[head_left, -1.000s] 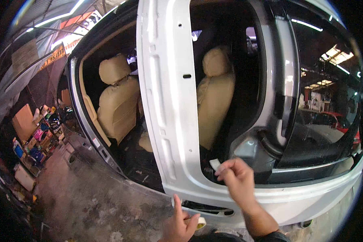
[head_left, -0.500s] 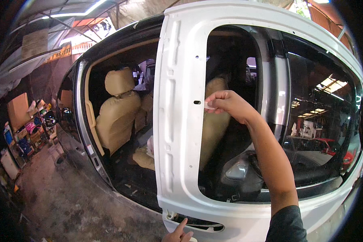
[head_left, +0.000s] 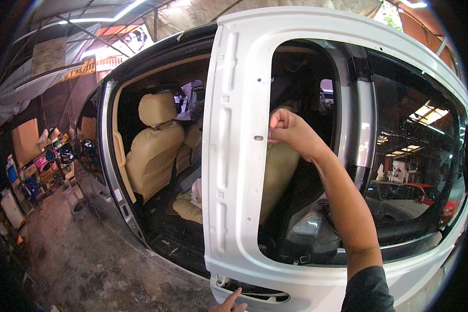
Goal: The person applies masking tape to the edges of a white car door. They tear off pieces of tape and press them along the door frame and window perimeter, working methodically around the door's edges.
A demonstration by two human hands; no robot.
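A white sliding-type car door panel (head_left: 239, 171) with a window opening stands in front of me. My right hand (head_left: 292, 134) reaches through that opening. Its fingers curl round the inner edge of the frame, pinched together, and what they hold is too hidden to name. Beside the fingertips is a small oblong hole (head_left: 258, 138) in the frame, greyish inside. At the lower edge, my left hand (head_left: 230, 302) is partly cut off; its index finger stretches out at a dark slot (head_left: 255, 294) in the door, and nothing shows in it.
Behind the door is the car's interior with a beige front seat (head_left: 153, 145). A dark rear side window (head_left: 416, 140) lies to the right. Cluttered shelves (head_left: 44, 164) stand at the far left, above a stained concrete floor (head_left: 109, 265).
My right fingers, which pinched a small whitish piece, have gone further behind the frame's edge. The oblong hole, dark before, now looks greyish. The whole view has shifted slightly.
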